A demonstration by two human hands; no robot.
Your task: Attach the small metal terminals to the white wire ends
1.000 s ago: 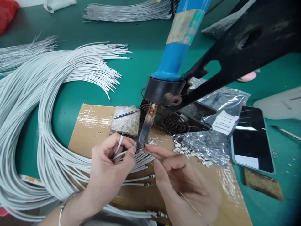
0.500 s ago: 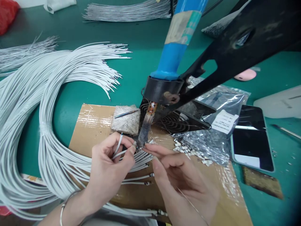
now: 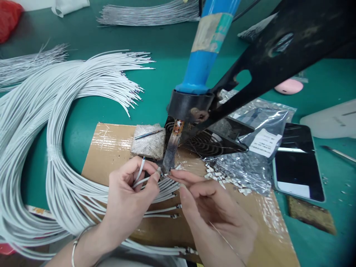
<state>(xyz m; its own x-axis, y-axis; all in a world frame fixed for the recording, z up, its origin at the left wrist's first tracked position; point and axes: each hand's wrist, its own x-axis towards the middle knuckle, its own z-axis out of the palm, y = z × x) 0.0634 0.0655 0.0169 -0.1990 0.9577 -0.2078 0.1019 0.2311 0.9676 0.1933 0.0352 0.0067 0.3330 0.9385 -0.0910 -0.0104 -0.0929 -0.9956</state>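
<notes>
My left hand (image 3: 128, 196) pinches a white wire (image 3: 140, 174), its stripped end held against the flat tip (image 3: 169, 157) of a soldering iron with a blue handle (image 3: 207, 44) fixed in a black stand (image 3: 267, 63). My right hand (image 3: 214, 211) meets it from the right, fingertips pressed together at the tip on something too small to make out. A thin solder strand (image 3: 225, 241) crosses its palm. Both hands rest over a taped cardboard sheet (image 3: 108, 148).
A large bundle of white wires (image 3: 41, 129) curves across the left of the green table. A grey pad (image 3: 148, 142) with a pin, a foil bag (image 3: 250, 163) with spilled small parts, a phone (image 3: 297, 167), a brown pad (image 3: 310, 218) and silver wire bundles (image 3: 150, 13) lie around.
Both hands hold their place at the iron's tip. The view has shifted slightly; nothing was picked up or let go.
</notes>
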